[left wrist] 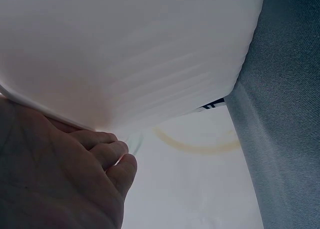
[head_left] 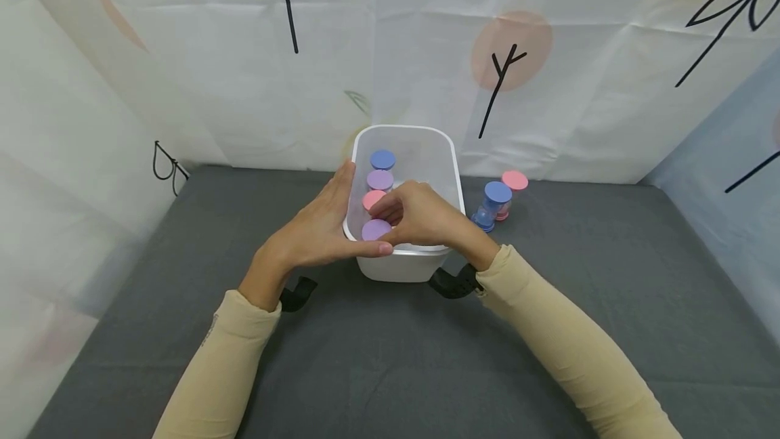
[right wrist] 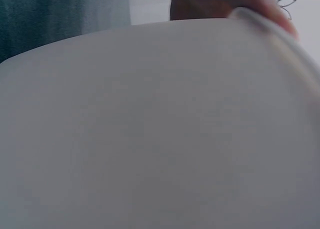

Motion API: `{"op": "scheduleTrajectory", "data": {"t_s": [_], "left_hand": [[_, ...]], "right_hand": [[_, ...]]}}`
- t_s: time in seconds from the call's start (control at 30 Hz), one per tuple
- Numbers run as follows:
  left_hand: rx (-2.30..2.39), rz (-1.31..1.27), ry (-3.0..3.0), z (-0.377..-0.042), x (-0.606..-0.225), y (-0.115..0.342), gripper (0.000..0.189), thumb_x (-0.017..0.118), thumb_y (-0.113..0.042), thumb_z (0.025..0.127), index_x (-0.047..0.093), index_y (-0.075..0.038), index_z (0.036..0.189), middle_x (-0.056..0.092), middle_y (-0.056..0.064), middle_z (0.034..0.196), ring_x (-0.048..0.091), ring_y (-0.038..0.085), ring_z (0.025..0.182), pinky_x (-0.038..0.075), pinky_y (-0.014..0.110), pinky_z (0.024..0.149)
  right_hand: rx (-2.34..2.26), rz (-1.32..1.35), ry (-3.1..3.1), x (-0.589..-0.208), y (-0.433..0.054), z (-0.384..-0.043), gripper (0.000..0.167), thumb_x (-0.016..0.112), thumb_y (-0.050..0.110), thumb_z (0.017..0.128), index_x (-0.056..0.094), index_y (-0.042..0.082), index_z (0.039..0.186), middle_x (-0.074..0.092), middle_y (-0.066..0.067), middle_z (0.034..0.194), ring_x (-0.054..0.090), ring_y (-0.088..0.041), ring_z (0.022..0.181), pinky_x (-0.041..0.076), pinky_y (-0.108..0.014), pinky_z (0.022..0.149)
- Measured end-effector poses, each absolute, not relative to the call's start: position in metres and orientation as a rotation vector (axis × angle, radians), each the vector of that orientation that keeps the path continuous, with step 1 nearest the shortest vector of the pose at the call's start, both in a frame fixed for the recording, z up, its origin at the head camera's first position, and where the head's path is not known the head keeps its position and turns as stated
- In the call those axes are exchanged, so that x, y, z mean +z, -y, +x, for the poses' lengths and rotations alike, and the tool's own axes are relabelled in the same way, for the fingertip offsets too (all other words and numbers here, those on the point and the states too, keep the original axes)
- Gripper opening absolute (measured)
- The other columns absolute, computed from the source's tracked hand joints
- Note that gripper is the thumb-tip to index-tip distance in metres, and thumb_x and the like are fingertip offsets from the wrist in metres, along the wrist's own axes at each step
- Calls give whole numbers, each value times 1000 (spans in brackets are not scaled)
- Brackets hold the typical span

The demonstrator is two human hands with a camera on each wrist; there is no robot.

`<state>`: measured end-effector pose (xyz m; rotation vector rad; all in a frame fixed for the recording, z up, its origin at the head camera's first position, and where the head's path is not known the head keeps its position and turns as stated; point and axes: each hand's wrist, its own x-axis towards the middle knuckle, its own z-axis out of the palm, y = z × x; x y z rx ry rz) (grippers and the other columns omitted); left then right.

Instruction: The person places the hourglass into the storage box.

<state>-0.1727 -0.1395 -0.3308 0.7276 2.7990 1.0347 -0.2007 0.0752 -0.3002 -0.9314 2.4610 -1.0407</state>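
Left hand (head_left: pixel 319 229) is resting, thumb and fingers wide apart, against white bin (head_left: pixel 402 269). Right hand (head_left: pixel 423 212) is sitting over the bin, fingers curled, just beside near purple cap (head_left: pixel 376 229); can't tell if it's gripping. Beyond those fingers, pink cap (head_left: pixel 372 200), far purple cap (head_left: pixel 380 179) and blue cap (head_left: pixel 382 159) are lining up. Right of that hand, blue-capped cylinder (head_left: pixel 492 206) and pink-capped cylinder (head_left: pixel 514 180) are standing on gray table (head_left: pixel 378 358), patterned cloth (head_left: pixel 420 66) hanging behind.
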Motion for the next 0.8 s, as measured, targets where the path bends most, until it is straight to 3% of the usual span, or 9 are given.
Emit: {"op": "scheduleTrajectory", "data": {"t_s": [0.2,0.57,0.8], "left_hand": [[1040,726,-2805,-173,-331,138,135,74,-75,74,-14,-21,161,-11,-3,169,-4,14,154,17,50,121],[1125,844,-2823,-178,-333,136,131,80,-68,73,-7,-27,162,9,-7,167,13,16,151,25,51,118],[1147,861,-2814,-178,-332,136,131,81,-66,73,-6,-28,162,12,-6,166,16,17,150,25,51,117]], "right_hand": [[-1214,-863,-2453,-292,-90,-192,50,88,12,78,71,-3,122,73,-12,115,71,-25,106,54,-35,93],[-1590,-730,-2403,-286,-126,-176,47,90,13,77,73,1,120,74,-8,112,71,-20,104,54,-36,93],[-1704,-702,-2337,-293,-140,-170,46,86,6,80,70,-2,123,73,-10,115,70,-21,108,54,-34,92]]}}
